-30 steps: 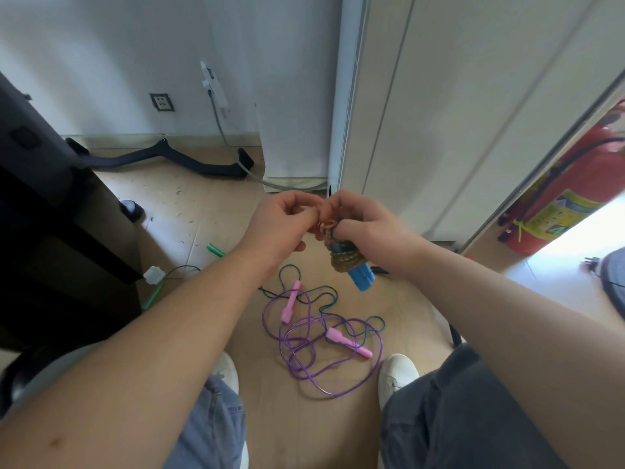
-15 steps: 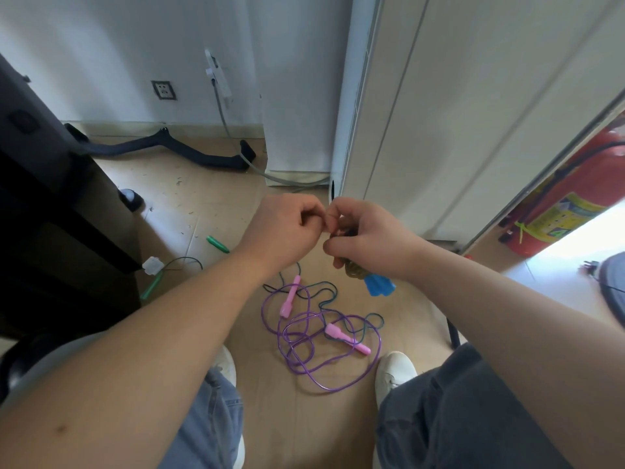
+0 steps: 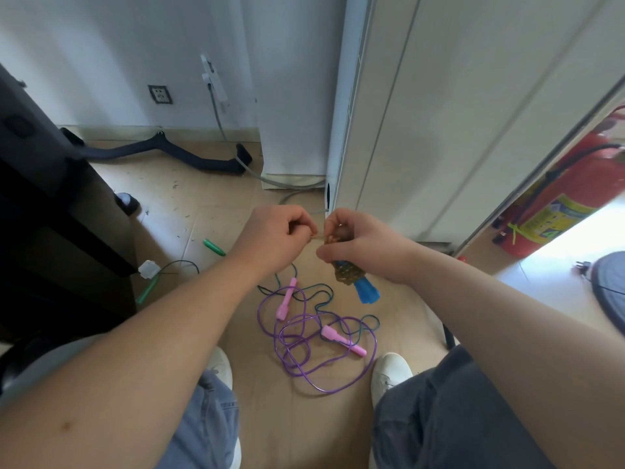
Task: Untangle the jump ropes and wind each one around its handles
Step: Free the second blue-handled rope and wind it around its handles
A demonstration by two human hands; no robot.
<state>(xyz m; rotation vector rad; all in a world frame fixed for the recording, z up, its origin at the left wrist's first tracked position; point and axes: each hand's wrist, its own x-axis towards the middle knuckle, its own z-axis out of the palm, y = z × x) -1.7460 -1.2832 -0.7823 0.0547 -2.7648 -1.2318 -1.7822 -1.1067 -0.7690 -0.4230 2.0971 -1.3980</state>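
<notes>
My right hand (image 3: 362, 242) grips a pair of blue handles (image 3: 367, 292) with a yellowish rope (image 3: 346, 274) wound round them, held upright above the floor. My left hand (image 3: 275, 236) pinches the free end of that rope just left of the bundle's top. Below on the floor lies a purple rope (image 3: 321, 353) with two pink handles (image 3: 343, 340), tangled with a dark green rope (image 3: 324, 296). A green handle (image 3: 213, 247) lies farther left, and another green handle (image 3: 147, 290) sits by the cabinet.
A dark cabinet (image 3: 50, 211) stands at the left, with a white plug (image 3: 148, 269) at its foot. A white cabinet (image 3: 439, 113) rises behind my hands. A red fire extinguisher (image 3: 561, 194) is at the right. My white shoes (image 3: 389, 377) flank the rope pile.
Both hands stayed together at the bundle's top while the left hand worked the rope end. The blue handles tilted and swung slightly below my right hand.
</notes>
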